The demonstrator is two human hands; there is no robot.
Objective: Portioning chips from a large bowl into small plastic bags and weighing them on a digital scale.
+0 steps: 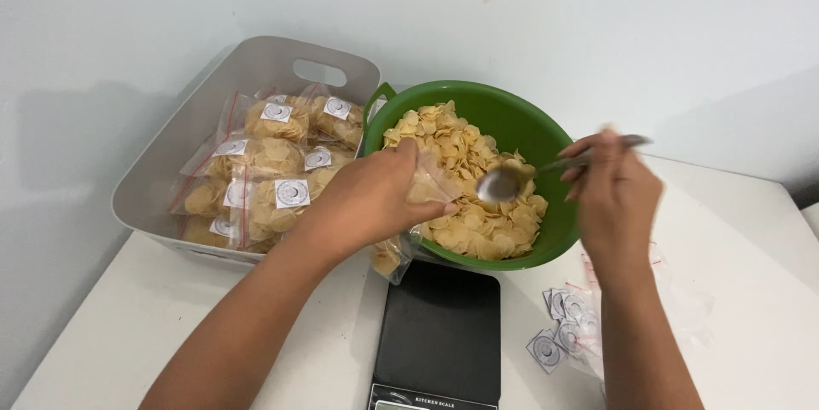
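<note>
Both hands work over the green bowl (512, 120) of pale yellow chips (465, 197). Left hand (371, 197) is closed around the mouth of a clear plastic bag (409, 222), pinching it open at the bowl's near rim; the bag hangs down from the fingers over the rim, its lower end, part-filled with chips, resting just above the black kitchen scale (439, 333). Right hand (614, 197) grips the handle of a metal spoon (503, 181), fingers wrapped tight around it; the spoon's bowl points toward 9 o'clock from that hand and sits just beside the bag's mouth, above the chips.

From the left hand, the green bowl lies at about 2 o'clock, touching the bag. The scale sits at 5 o'clock from the left hand and 7 o'clock from the right, directly below the bowl's near edge on the white table (751, 248). A grey tub (213, 94) stands at 10 o'clock from the left hand, touching the bowl, with filled, sealed bags of chips (273, 162) bearing round white labels stacked inside. Loose round labels (563, 329) and empty bags lie at 6 o'clock from the right hand, partly under that forearm.
</note>
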